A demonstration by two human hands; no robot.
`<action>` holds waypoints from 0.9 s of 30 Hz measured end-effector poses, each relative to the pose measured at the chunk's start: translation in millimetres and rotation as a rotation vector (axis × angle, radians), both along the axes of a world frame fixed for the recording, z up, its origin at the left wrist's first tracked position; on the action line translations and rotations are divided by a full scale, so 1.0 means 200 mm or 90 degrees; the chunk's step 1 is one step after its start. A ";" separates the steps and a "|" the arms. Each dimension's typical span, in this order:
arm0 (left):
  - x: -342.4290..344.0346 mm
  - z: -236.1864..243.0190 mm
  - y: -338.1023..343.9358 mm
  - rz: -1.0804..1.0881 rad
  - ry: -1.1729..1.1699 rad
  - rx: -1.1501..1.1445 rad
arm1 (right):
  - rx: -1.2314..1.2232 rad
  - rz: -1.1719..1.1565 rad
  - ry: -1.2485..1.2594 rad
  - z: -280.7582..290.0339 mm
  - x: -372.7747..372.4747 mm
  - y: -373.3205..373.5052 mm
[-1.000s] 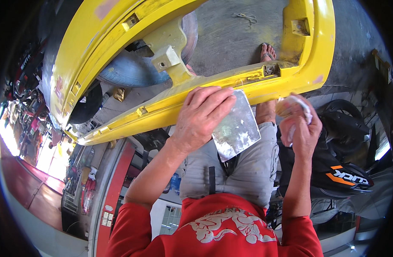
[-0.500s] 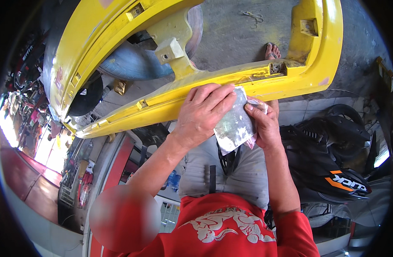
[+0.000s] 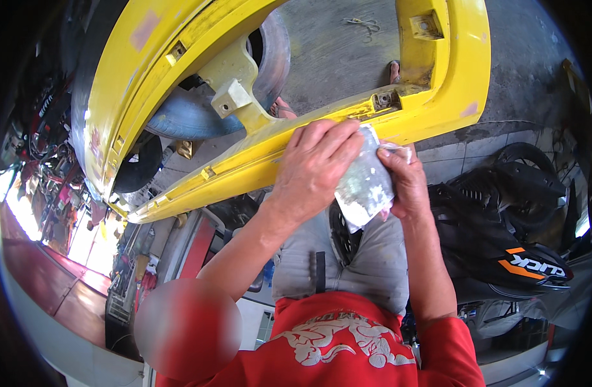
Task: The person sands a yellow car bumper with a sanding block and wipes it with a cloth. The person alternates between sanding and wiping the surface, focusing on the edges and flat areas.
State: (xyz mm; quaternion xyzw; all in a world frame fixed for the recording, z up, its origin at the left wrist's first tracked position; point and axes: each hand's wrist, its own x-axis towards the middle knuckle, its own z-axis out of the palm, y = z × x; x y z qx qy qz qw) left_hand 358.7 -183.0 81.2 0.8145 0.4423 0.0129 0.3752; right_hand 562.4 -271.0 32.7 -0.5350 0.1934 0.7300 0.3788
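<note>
Right hand [image 3: 409, 180], clear of the silvery rectangular plate [image 3: 367, 174] one second earlier, now meets its right edge, fingers closed on a pale cloth [image 3: 404, 153]. Left hand [image 3: 316, 162], fingers bent, grips the plate's upper left edge near the yellow bumper [image 3: 438, 121].

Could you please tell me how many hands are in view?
2: the left hand gripping the flat plate, and the right hand at its right edge, holding a pale cloth. Others may be hidden.

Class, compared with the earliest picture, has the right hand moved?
Yes: judged against the black scooter, the right hand has moved left, to the flat plate.
</note>
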 end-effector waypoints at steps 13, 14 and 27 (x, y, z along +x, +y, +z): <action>0.18 -0.06 0.03 -0.008 -0.026 0.001 | -0.045 0.008 -0.017 -0.04 0.19 0.04; 0.19 -0.06 0.04 -0.004 -0.029 0.004 | -0.034 0.016 -0.008 -0.04 0.21 0.04; 0.25 -0.09 0.01 0.024 -0.042 0.010 | -0.043 0.062 -0.046 -0.03 0.28 0.10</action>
